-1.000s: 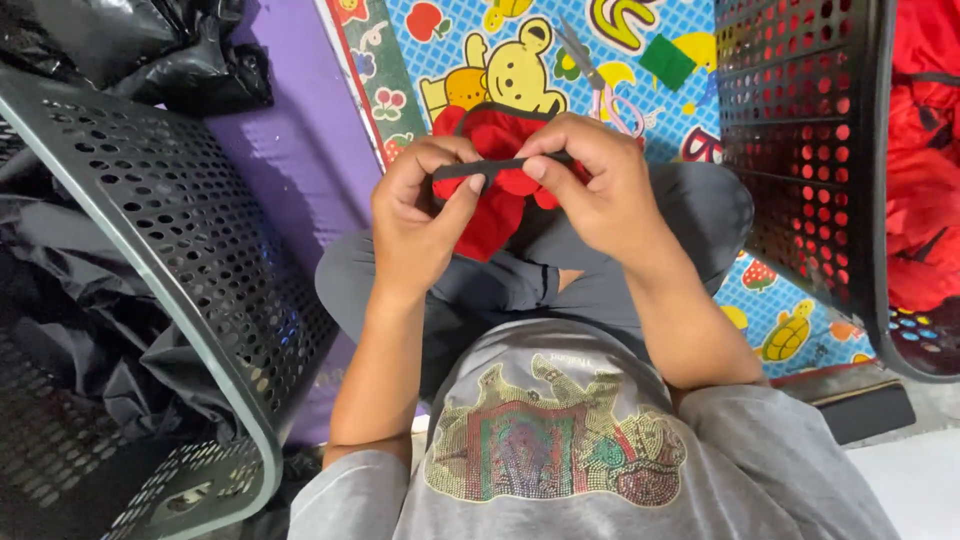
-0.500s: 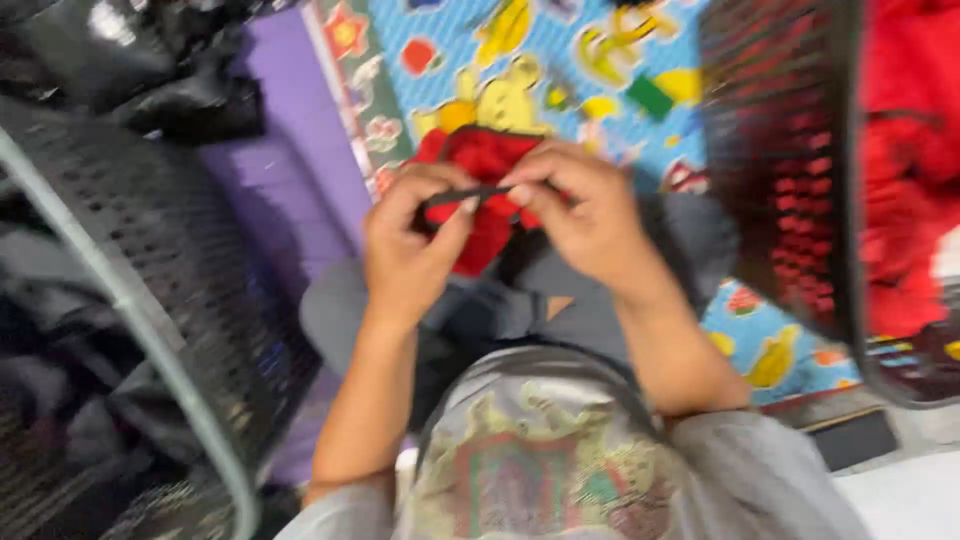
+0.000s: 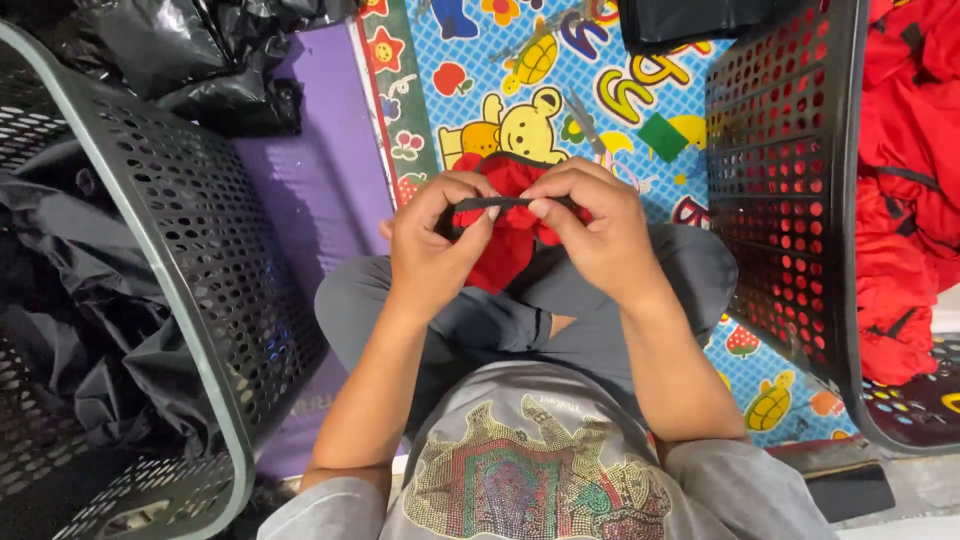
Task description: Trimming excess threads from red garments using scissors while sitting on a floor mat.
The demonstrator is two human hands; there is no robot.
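A small red cloth piece point(image 3: 506, 232) with a black strap point(image 3: 500, 203) along its top edge is held over my lap. My left hand point(image 3: 432, 240) pinches the strap's left end, thumb and fingers closed on it. My right hand point(image 3: 590, 225) grips the strap's right end and covers part of the red cloth. Both hands are close together, almost touching. My crossed legs in grey trousers point(image 3: 590, 320) lie under the cloth.
A black perforated basket point(image 3: 170, 260) with black fabric point(image 3: 80, 300) stands at my left. Another black perforated basket point(image 3: 790, 200) holding red garments point(image 3: 900, 180) stands at my right. A colourful play mat point(image 3: 560, 90) and a purple mat point(image 3: 320, 170) lie ahead, with black plastic bags point(image 3: 200, 50) at the back left.
Both hands keep hold of the strap and the red cloth, and the fingers have shifted slightly along it. The view has swung a little.
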